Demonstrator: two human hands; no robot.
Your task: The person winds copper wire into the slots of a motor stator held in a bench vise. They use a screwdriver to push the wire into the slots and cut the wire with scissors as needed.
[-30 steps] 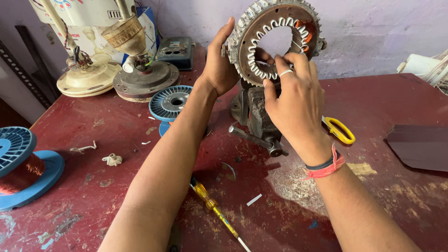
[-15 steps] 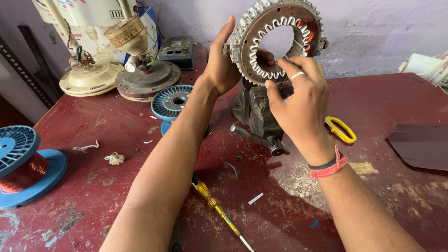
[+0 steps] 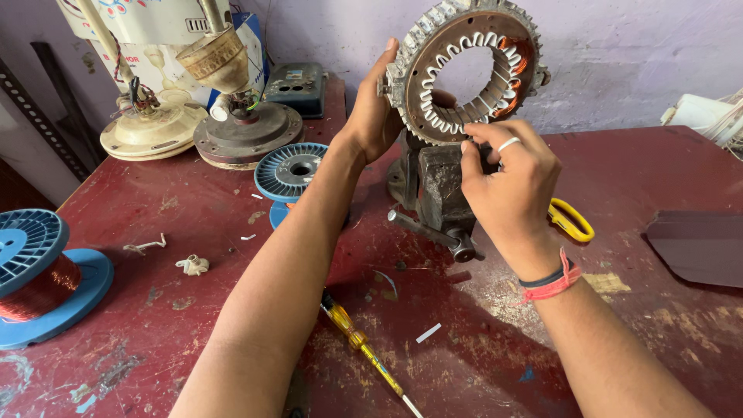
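Compared with a second earlier, not much had moved: your hands were in the same grip, only the view had drifted a bit, and your right fingertips had slid slightly lower along the inner ring.

Going left to right: a blue spool of copper wire point(image 3: 35, 275) sat at the table's left edge, with two old fan bases point(image 3: 197, 128) behind it and a second blue spool point(image 3: 292, 172) near your left forearm. Your left hand point(image 3: 377, 116) was wrapped open-palmed around the left rim of the stator point(image 3: 462, 70), which stood upright on the bench vise point(image 3: 435, 193) mid-table. Your right hand point(image 3: 515, 182) was pinched together at the stator's lower inner slots. A screwdriver point(image 3: 364, 348) lay between your arms, yellow scissors point(image 3: 571, 219) just beside your right wrist. The red table point(image 3: 658, 325) was open on the right, up to a dark sheet point(image 3: 700, 248).
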